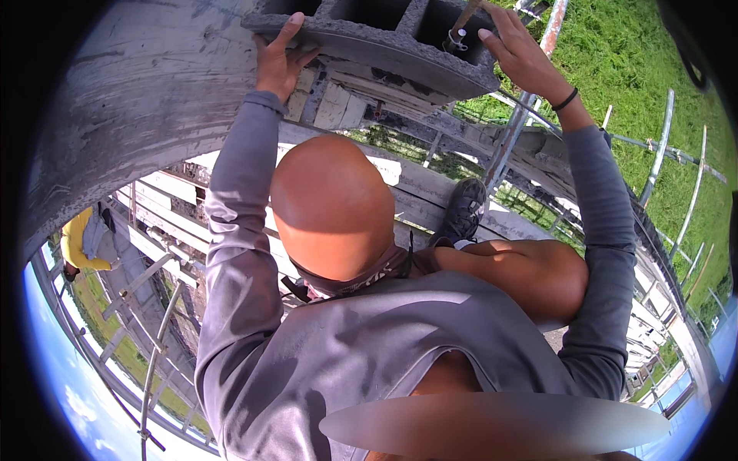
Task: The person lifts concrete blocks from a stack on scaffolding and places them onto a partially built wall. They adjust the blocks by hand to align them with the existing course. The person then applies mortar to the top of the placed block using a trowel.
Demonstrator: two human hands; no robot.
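Observation:
A grey hollow concrete block spans the top of the head view, its open cells facing up. My left hand grips its left end, thumb up along the side and fingers at the lower edge. At the other end, my right hand holds the block's right side, with some fingertips cut off by the frame's top. A rusty bar rises out of the right cell, and a pale wire tie or pipe end shows beside it.
Grey wall curves along the left. Scaffold planks lie under my shoe; my bent knees are close below the block. Metal scaffold poles stand at the right above grass. Another person in yellow is far left.

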